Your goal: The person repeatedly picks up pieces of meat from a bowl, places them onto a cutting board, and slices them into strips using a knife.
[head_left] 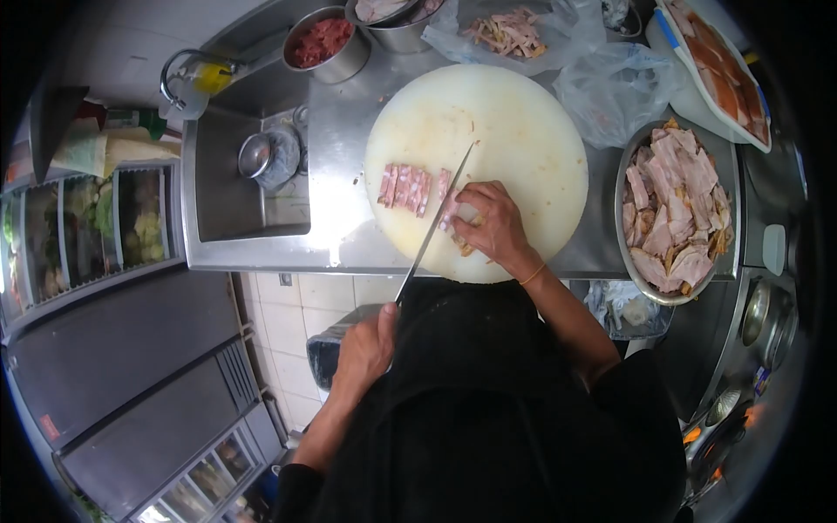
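My left hand [364, 349] is closed around the handle of a long knife [431, 234], its blade slanting up across the round white cutting board [514, 109]. The blade lies against pink, white-flecked meat, between a narrow strip and my right hand [490, 225]. The fingers of that hand are bent and pressed onto the remaining piece of meat [449, 213], hiding part of it. To the left of the blade, several cut meat strips [405, 188] lie side by side on the board. Small brownish scraps [465, 247] show beneath my right hand.
Right of the board stands an oval metal bowl [622, 222] heaped with sliced meat. Behind are a metal pot [340, 65] of red meat, plastic bags [610, 96] and a white tray [711, 109] with meat. The sink [228, 205] is left; flames show at lower right.
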The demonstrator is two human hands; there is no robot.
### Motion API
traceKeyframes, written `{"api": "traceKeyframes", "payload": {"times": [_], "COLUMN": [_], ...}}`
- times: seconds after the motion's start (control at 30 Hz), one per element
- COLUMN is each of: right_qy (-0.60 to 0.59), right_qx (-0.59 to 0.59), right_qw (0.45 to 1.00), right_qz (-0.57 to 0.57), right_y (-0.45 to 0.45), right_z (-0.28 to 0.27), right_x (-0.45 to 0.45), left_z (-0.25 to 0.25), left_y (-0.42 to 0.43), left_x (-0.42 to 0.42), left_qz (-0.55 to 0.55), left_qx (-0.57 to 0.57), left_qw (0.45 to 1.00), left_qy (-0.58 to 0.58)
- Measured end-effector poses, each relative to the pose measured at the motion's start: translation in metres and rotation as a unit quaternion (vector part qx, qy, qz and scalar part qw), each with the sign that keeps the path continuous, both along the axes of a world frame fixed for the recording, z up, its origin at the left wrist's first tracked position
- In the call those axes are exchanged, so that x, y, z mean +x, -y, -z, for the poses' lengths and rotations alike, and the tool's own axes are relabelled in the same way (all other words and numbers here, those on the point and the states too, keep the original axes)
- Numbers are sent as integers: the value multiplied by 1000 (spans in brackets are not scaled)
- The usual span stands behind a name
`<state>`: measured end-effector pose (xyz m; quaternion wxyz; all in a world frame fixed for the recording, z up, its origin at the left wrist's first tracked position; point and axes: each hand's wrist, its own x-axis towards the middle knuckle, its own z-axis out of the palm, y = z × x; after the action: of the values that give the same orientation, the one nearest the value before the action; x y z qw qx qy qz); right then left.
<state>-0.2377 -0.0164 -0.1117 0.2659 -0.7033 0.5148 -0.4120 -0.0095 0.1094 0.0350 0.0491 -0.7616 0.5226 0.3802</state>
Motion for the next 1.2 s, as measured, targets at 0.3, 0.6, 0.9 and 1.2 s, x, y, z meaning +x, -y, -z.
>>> {"api": "traceKeyframes", "payload": {"times": [0.3, 0.6, 0.9, 1.2], "right_qy": [-13, 44, 75, 117], "right_qx": [2, 54, 94, -1], "right_qw": [1000, 997, 989, 988], "right_qz": [1, 15, 83, 100], "right_y": [1, 3, -1, 22], "right_z": [0, -5, -20, -47], "right_x": [6, 2, -27, -12], "left_z": [-2, 34, 11, -13], "left_y": [-34, 27, -5, -8], "left_x": [8, -16, 10, 1], "left_qz": [0, 20, -7, -40], "left_qx": [99, 45, 52, -10], "left_qw": [994, 999, 998, 999], "left_qy": [56, 22, 37, 0]}}
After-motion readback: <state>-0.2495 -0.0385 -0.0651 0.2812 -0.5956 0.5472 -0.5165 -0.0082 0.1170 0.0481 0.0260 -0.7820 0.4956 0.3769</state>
